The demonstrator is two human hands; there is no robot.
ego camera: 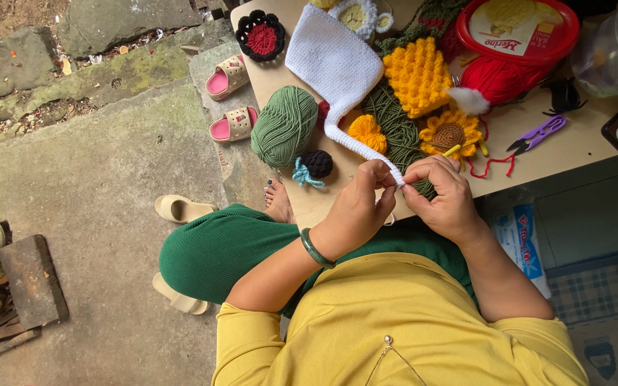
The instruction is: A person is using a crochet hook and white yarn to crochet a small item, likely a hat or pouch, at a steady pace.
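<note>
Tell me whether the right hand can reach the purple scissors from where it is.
Probably yes: the purple scissors lie uncovered on the table, just beyond the right hand, though it is pinching the white crochet piece.

- Bare tan tabletop [574, 146] lies open along the near edge, right of the purple thread snips [538, 134].
- The ball of green yarn [285, 126] and small black crocheted ball [317, 164] crowd the near-left corner.
- Yellow crocheted sunflower [450, 135] and red yarn ball [496, 78] block the middle.
</note>
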